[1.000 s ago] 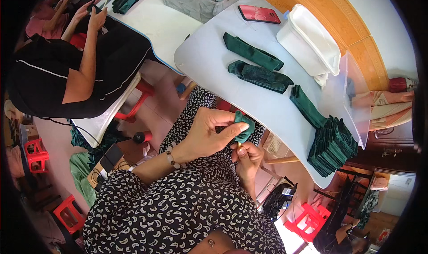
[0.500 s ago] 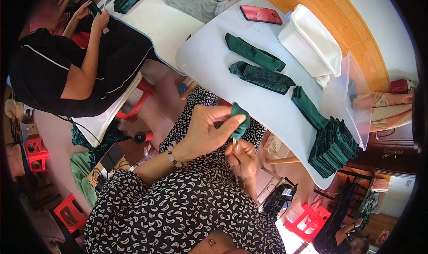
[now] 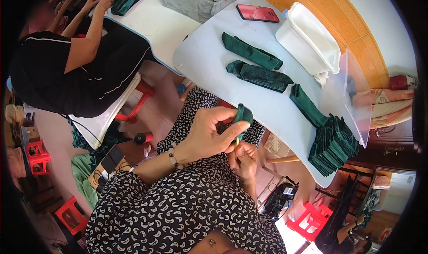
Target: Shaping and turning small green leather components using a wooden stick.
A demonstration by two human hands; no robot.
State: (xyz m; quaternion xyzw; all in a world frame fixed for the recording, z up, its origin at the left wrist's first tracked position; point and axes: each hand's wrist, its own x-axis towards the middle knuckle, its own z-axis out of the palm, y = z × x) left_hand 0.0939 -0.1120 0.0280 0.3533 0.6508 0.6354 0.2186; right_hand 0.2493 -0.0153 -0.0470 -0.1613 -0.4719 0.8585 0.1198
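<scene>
A small cloth workshop, it seems: a stack of green cloth (image 3: 333, 146) on the surface (image 3: 200, 69) toward three o'clock, another worker (image 3: 62, 75) near ten.

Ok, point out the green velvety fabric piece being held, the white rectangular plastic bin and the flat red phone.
Green velvety fabric piece (image 3: 243, 114), head view: its upper part.
White rectangular plastic bin (image 3: 298, 42), head view: its outer side wall.
Flat red phone (image 3: 258, 13), head view: middle of its upward-facing side.

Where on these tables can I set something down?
Near table: between its left corner and the green strips. Far table: this side of the clear bin. Crowded: the near table's right side, with white tub and green stack.
</scene>
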